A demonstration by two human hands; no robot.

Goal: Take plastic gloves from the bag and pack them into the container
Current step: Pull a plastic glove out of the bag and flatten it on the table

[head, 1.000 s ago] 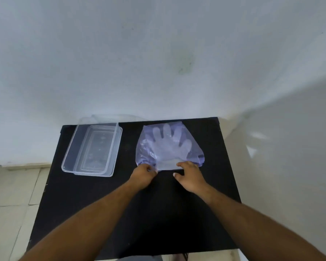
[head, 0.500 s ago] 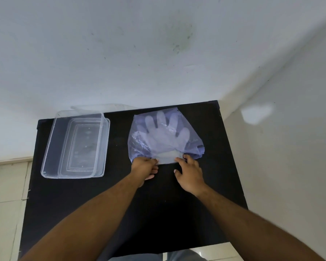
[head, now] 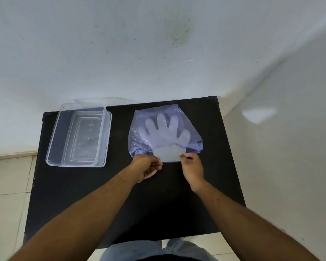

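A translucent purple bag (head: 137, 136) lies on the black table (head: 177, 204), its mouth facing me. Pale plastic gloves (head: 165, 132) show through it, fingers pointing away, and their cuff end (head: 167, 155) sticks out of the mouth. My left hand (head: 146, 167) pinches the cuff's left corner. My right hand (head: 193, 166) pinches its right corner. A clear rectangular container (head: 79, 136) stands empty at the table's far left.
A clear lid (head: 105, 100) leans behind the container against the white wall (head: 139, 53). Another wall runs close along the table's right side. Tiled floor lies to the left, and my legs show below the table's near edge.
Both hands have closed on the glove cuff and drawn it a little out of the bag's mouth. The camera has tilted, so the table sits differently in view.
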